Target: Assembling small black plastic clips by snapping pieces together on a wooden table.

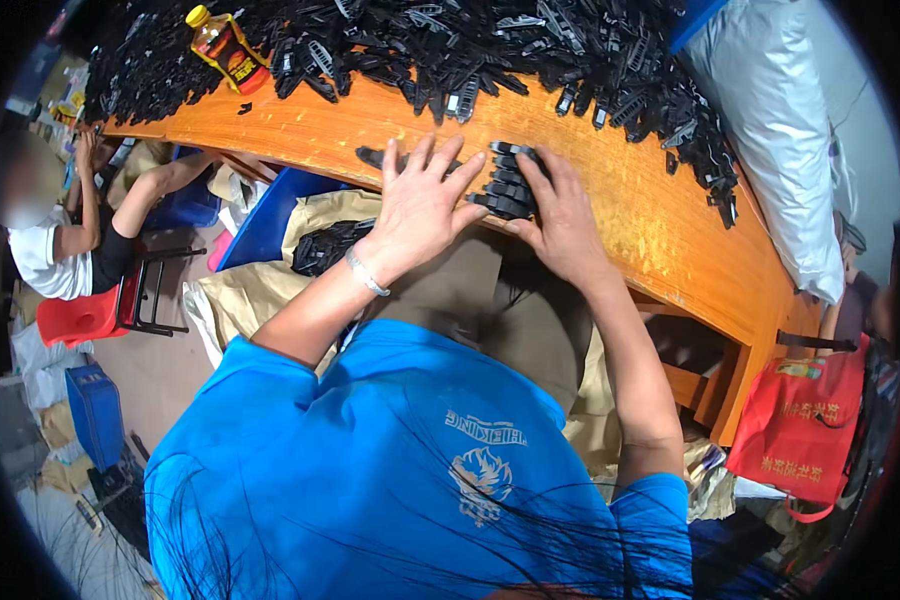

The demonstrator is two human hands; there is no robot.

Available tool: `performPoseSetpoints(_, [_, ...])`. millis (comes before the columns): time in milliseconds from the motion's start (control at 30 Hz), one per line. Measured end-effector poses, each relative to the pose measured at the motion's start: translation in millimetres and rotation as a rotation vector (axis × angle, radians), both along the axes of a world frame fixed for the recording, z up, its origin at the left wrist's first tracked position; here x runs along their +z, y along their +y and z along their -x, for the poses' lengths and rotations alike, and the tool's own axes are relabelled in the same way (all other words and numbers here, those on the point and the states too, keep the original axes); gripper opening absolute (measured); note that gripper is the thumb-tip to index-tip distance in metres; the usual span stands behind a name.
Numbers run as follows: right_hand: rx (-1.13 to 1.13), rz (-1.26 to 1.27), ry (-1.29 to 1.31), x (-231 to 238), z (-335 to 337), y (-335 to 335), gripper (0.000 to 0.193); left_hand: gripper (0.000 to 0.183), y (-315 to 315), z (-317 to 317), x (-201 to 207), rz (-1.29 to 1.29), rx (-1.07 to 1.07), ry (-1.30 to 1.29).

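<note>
My left hand [417, 212] lies palm down near the table's front edge, fingers spread. One long black plastic part [372, 157] lies under its fingers, its end sticking out on the left. Between my hands sits a neat row of several black plastic parts [507, 184], side by side at the table edge. My right hand [568, 222] rests against the right ends of that row, fingers stretched out and thumb toward the near end. The left thumb reaches close to the row's left side. The undersides of both hands are hidden.
A large heap of loose black parts [450, 45] covers the back of the wooden table [630, 215]. A yellow-capped bottle [232, 55] stands by it. A white sack [780, 140] is at the right, a red bag [800, 430] below. Another person sits on a red chair [80, 318] at left.
</note>
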State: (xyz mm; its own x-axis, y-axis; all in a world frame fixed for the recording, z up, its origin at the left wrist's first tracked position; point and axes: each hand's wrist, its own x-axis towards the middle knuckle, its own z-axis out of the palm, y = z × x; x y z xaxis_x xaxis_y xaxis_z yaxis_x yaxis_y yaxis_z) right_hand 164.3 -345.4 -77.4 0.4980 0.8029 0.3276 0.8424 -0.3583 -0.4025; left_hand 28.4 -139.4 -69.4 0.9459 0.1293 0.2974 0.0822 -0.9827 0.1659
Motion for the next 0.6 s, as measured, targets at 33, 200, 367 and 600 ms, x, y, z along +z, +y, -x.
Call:
performPoseSetpoints(33, [0.045, -0.015, 0.040, 0, 3, 9, 0.090, 0.065, 6, 8, 0, -0.002, 0.021, -0.003])
performPoseSetpoints(200, [0.211, -0.068, 0.073, 1, 36, 78, 0.088, 0.056, 45, 62, 4, -0.016, 0.117, -0.002])
performPoseSetpoints(367, [0.386, -0.123, 0.050, -13, 101, 146, 0.081, 0.031, 90, 136, -8, 0.019, 0.221, -0.151])
performPoseSetpoints(600, [0.367, -0.157, 0.320, 75, 102, 83, 0.055, 0.009, 108, 160, -16, 0.122, 0.372, -0.252])
